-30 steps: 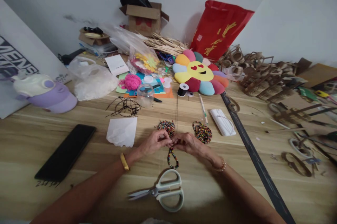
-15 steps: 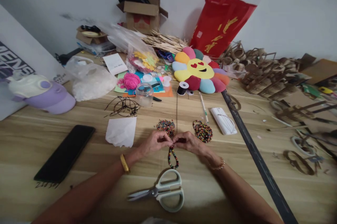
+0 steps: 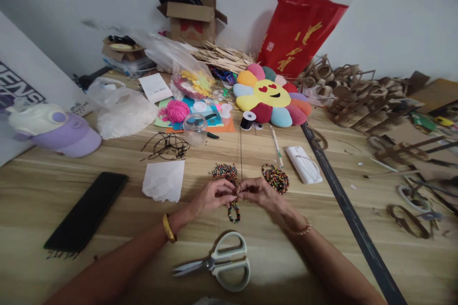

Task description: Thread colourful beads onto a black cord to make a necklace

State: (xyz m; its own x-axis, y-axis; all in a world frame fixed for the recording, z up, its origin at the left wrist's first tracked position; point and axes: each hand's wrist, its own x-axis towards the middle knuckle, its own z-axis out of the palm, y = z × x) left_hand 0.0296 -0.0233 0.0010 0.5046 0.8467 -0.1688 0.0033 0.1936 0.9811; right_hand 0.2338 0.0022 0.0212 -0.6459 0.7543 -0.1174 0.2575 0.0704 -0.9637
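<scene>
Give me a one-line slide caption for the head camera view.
Left hand and right hand pinch a string of coloured beads at a wooden table, scissors lying nearby.

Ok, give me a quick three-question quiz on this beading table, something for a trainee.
1. What do the left hand and right hand pinch between them? A) yarn B) bead loop C) spool
2. True or false: the scissors lie nearer the person than the bead loop.
3. Fill in: the phone lies on the person's ___ side.
Key: 1 B; 2 true; 3 left.
</scene>
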